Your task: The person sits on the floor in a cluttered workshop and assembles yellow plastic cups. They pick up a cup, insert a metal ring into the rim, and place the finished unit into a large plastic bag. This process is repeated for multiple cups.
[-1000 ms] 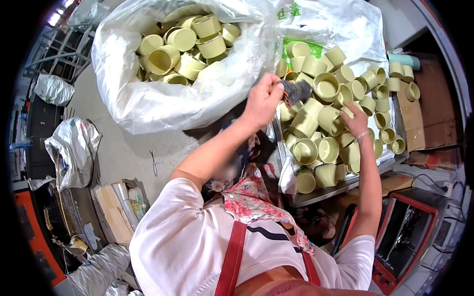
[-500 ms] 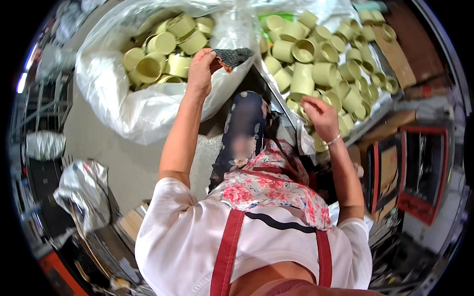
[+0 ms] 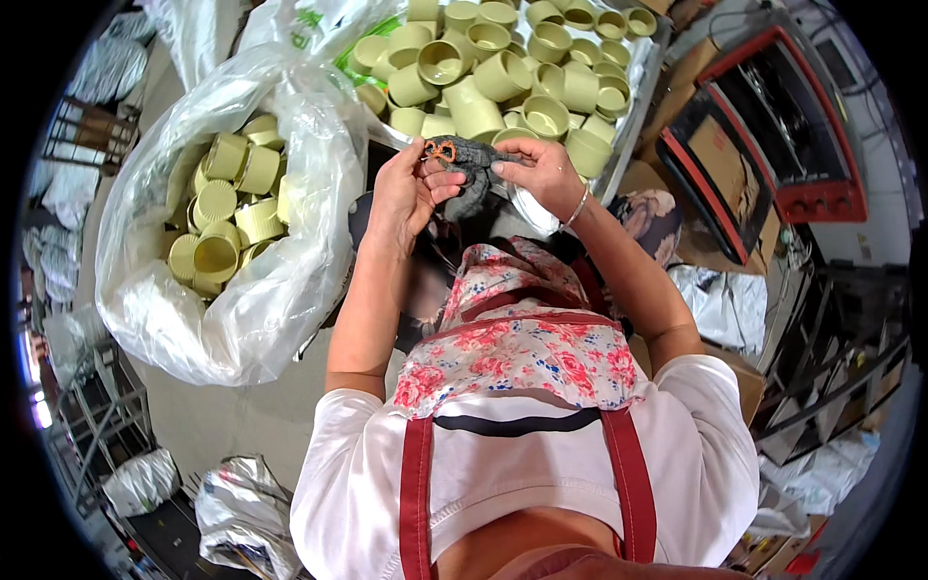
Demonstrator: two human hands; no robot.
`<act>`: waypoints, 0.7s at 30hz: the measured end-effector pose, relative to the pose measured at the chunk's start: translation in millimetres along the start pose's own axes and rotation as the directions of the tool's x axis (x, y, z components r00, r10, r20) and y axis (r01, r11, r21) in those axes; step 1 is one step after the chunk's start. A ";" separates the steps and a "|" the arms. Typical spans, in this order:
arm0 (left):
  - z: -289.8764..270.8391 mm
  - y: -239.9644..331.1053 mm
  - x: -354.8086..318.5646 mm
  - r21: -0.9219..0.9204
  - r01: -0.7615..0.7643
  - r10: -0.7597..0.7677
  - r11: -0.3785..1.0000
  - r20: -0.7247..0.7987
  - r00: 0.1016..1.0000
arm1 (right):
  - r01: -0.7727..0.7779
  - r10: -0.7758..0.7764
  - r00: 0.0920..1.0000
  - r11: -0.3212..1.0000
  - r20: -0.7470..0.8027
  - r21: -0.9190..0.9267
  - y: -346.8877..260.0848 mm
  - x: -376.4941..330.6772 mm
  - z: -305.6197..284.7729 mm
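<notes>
Left hand (image 3: 404,193) and right hand (image 3: 541,169) are raised together in front of the chest, both grasping a grey knitted glove (image 3: 471,166) with an orange cuff edge. The left fingers pinch the cuff end; the right fingers grip the other end, so the glove is stretched between them. It hangs in the air just below the near rim of a metal tray (image 3: 633,72).

The tray is heaped with pale yellow-green cups (image 3: 503,72), lying at all angles. To the person's left, a clear plastic bag (image 3: 242,290) holds more of the same cups (image 3: 227,208), its mouth open toward the tray. A red-framed oven (image 3: 773,145) stands to the right, well apart from the hands.

Judgement: the step in hand appears to be readying the glove, most likely opening its cuff for putting on; no cup is being handled. The next move would call for one hand to hold the cuff open while the other lets go and slides in, with the glove kept from twisting.
</notes>
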State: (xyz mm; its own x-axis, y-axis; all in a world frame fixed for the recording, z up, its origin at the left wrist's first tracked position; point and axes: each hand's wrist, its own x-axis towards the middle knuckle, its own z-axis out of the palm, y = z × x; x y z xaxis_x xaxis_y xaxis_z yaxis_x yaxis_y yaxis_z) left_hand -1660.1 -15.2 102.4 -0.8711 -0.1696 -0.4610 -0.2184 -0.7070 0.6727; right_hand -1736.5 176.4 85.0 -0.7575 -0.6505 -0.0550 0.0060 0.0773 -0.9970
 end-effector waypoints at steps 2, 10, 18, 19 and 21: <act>-8.8 -10.8 10.7 -0.003 0.087 -0.087 0.996 0.002 0.996 | -0.109 0.111 0.994 0.990 -0.022 0.086 0.4 -12.3 -9.1; 11.5 -45.6 13.4 0.113 -0.044 0.037 0.993 0.058 0.998 | -0.119 0.244 0.967 0.700 -0.080 0.704 12.2 -41.1 -23.7; 24.0 -66.4 -6.1 0.228 0.023 -0.116 0.973 0.405 0.907 | 0.120 -0.318 0.903 0.831 -0.289 -0.543 73.6 -62.7 -31.0; 26.1 -72.4 -8.7 0.312 0.001 -0.121 0.950 0.367 0.922 | -0.137 0.179 0.879 0.982 -0.443 0.127 56.7 -65.2 -21.9; 29.1 -79.5 -6.8 0.503 -0.101 -0.106 0.858 0.366 0.924 | -0.088 0.205 0.857 0.962 -0.472 0.258 47.2 -73.0 -21.4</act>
State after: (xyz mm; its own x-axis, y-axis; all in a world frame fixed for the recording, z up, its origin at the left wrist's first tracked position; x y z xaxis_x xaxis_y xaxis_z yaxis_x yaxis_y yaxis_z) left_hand -1649.6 62.1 68.9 -0.9432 0.1700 -0.2855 -0.3210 -0.2441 0.9151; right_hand -1694.9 243.7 43.1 -0.9564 -0.1852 -0.2258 0.2408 -0.0628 -0.9685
